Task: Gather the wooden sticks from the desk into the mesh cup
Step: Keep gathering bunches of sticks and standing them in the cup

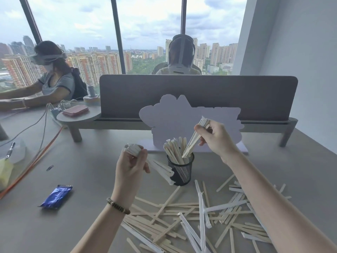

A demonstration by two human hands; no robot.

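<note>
A person's right hand [214, 136] pinches a small bundle of wooden sticks [193, 139], its lower ends dipping into the black mesh cup [180, 169] that stands on the grey desk [82, 170] and already holds more sticks. Just left of the cup, the left hand [130, 166] grips a bunch of paper-wrapped sticks [160, 169], fingers curled around them. Nearer the person than the cup, loose sticks [182, 216] lie scattered across the desk. A blue packet [56, 196] lies well left of the cup.
</note>
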